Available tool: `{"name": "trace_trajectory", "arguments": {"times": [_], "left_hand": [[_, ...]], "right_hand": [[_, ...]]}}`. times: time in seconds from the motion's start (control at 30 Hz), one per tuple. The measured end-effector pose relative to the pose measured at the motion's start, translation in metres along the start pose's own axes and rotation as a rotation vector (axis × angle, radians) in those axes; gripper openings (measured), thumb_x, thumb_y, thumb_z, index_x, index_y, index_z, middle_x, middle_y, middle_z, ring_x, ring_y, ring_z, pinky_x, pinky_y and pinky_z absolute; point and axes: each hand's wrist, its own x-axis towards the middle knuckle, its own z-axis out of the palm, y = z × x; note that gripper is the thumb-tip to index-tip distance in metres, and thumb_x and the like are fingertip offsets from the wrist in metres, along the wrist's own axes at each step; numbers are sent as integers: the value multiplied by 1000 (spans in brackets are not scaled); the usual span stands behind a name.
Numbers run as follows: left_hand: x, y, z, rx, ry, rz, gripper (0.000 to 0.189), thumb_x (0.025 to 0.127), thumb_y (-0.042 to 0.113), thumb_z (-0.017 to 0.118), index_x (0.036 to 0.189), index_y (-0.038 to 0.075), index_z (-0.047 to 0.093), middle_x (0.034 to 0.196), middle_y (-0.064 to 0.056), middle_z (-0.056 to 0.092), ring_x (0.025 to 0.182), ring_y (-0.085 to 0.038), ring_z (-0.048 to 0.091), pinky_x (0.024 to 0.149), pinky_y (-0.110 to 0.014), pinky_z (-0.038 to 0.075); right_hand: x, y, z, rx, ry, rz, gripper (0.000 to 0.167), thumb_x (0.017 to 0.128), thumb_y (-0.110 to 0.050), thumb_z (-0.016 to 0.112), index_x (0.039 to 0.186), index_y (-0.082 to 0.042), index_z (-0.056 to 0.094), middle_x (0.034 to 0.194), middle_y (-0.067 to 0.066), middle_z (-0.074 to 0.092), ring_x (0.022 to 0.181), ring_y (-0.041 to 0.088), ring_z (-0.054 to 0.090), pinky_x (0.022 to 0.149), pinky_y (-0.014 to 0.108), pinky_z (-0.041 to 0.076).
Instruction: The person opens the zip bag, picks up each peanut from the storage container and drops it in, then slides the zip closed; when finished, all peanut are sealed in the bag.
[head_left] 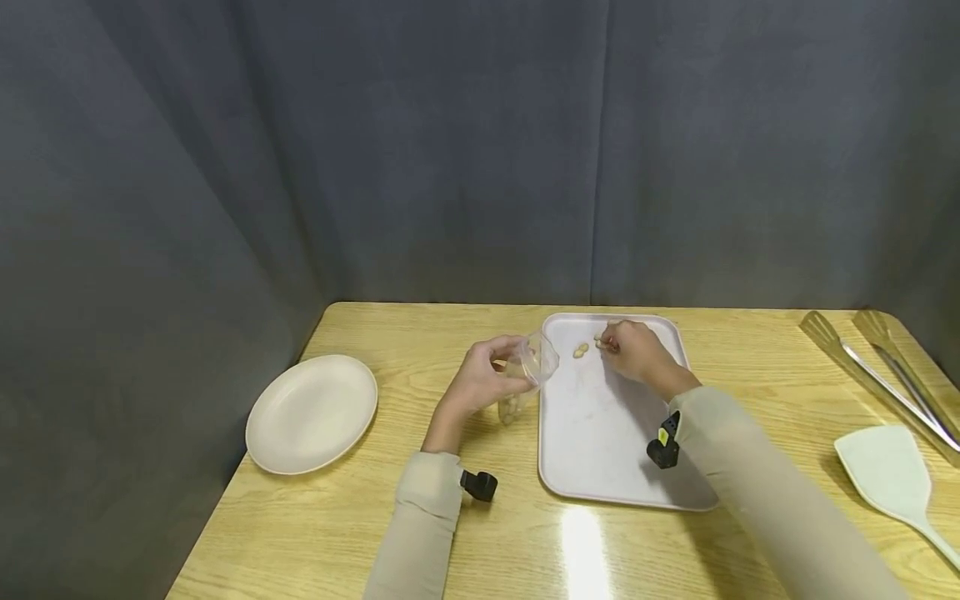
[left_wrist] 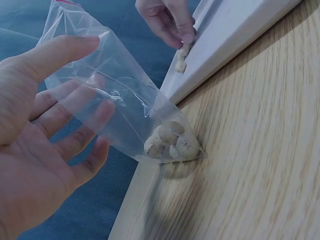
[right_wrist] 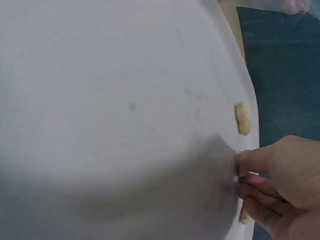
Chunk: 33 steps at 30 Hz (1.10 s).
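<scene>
My left hand (head_left: pixel 487 375) holds a clear zip bag (left_wrist: pixel 120 85) between the thumb and the spread fingers, its mouth leaning toward the tray. Several peanuts (left_wrist: pixel 172 140) lie in the bag's bottom corner, low over the wooden table. Over the far part of a white tray (head_left: pixel 592 442), my right hand (head_left: pixel 637 354) has its thumb and fingertips pinched together at a peanut (head_left: pixel 598 341). Another peanut (head_left: pixel 581 350) lies on the tray just left of those fingers; the right wrist view shows that peanut (right_wrist: pixel 243 118) near the tray's rim.
A cream round plate (head_left: pixel 311 415) stands at the table's left side. Metal tongs (head_left: pixel 885 375) lie at the right, with a pale green spatula (head_left: pixel 888 471) in front of them. A dark curtain (head_left: pixel 465 150) hangs behind the table.
</scene>
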Motion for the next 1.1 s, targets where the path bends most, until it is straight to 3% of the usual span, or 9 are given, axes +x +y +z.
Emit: {"name": "trace_trajectory", "arguments": {"times": [0.27, 0.4, 0.53, 0.8, 1.1], "left_hand": [[-1, 4, 0, 6, -3, -22, 64, 76, 10, 83, 136, 7, 59, 123, -8, 65, 110, -35, 59, 87, -40, 52], [-2, 4, 1, 13, -7, -14, 65, 77, 12, 83, 137, 5, 58, 124, -6, 66, 110, -26, 60, 91, -38, 50], [-3, 4, 1, 9, -9, -12, 65, 78, 13, 82, 137, 5, 57, 124, -5, 66, 109, -20, 60, 93, -38, 48], [-2, 2, 0, -26, 9, -10, 63, 77, 12, 83, 135, 4, 60, 122, -8, 67, 106, -25, 61, 89, -42, 51], [0, 0, 0, -42, -2, -9, 63, 78, 10, 83, 135, 4, 59, 123, -10, 66, 110, -35, 61, 90, -45, 51]], "right_hand": [[2, 5, 9, -2, 72, 17, 9, 87, 2, 69, 94, 6, 73, 90, 14, 69, 77, 25, 59, 71, 42, 50], [3, 5, 8, 2, 58, 56, 11, 88, 3, 67, 97, 7, 73, 93, 16, 70, 78, 26, 58, 72, 42, 50], [1, 0, 4, -6, 76, 6, 9, 87, 3, 68, 94, 7, 73, 88, 15, 70, 75, 24, 59, 70, 41, 51], [-4, -56, -21, 66, 184, -256, 2, 83, 5, 71, 84, 5, 71, 76, 10, 65, 69, 22, 60, 65, 40, 51], [-15, -99, -38, 134, 168, -309, 6, 85, 2, 73, 91, 1, 74, 82, 8, 68, 75, 22, 64, 69, 39, 54]]}}
